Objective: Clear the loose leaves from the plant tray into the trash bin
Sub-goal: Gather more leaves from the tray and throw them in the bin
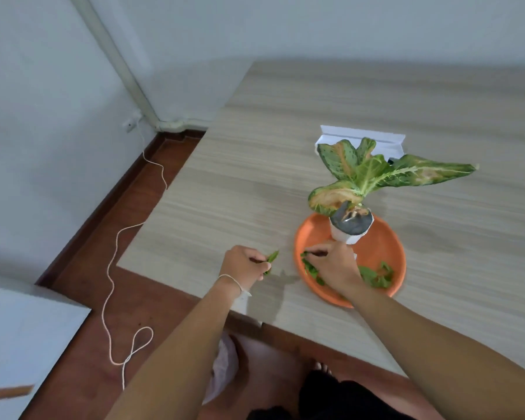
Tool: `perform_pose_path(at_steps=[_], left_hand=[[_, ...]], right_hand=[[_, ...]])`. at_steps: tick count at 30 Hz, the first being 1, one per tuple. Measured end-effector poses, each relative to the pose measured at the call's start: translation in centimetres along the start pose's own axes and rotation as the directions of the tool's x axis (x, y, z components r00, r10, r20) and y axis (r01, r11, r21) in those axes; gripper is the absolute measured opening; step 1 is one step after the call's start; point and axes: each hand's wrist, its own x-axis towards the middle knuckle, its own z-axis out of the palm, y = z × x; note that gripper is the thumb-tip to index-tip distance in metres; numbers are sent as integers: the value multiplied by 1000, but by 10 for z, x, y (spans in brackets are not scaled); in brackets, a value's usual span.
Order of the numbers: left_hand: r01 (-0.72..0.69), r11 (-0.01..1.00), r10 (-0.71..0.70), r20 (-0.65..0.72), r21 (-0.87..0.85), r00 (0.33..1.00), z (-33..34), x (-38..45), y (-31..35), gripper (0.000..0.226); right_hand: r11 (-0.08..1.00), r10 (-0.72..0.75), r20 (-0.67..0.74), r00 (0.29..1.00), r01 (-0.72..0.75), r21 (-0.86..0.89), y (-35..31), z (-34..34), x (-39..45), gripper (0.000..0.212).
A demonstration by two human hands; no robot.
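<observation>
head: left hand [243,262] pinches leaf [272,257] beside tray [388,253].

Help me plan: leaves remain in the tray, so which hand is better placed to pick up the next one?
Right. The right hand is already over the orange tray among the loose leaves; the left hand is off the tray, holding a leaf.

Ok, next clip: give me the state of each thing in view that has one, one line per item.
left hand: closed on a green leaf, off the tray, over the table.
right hand: in the orange tray, pinching a leaf.
orange tray: on the table, loose leaves still in it.
loose leaves: scattered across the tray's near side.
potted plant: upright in the tray, some leaves browned.
white cord: lying loose on the floor.
</observation>
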Motion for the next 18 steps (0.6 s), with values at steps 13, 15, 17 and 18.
perform_pose_path(at_steps=[13,15,17,18], left_hand=[[220,950,-292,-376,-222,879,-181,-136,-203,4],[243,932,-335,-389,-267,858,-190,-144,-232,5],[290,913,-390,-406,-286,827,-186,-143,-266,5],[320,901,-421,-408,-294,810,-179,-140,-286,6]], right_hand=[[921,-340,427,838,389,-30,-135,238,-74,11],[910,-348,486,802,413,-31,-140,278,-89,10],[886,-362,544,757,461,-52,-134,317,-99,11],[885,-353,572,740,462,-51,-126,336,-102,11]])
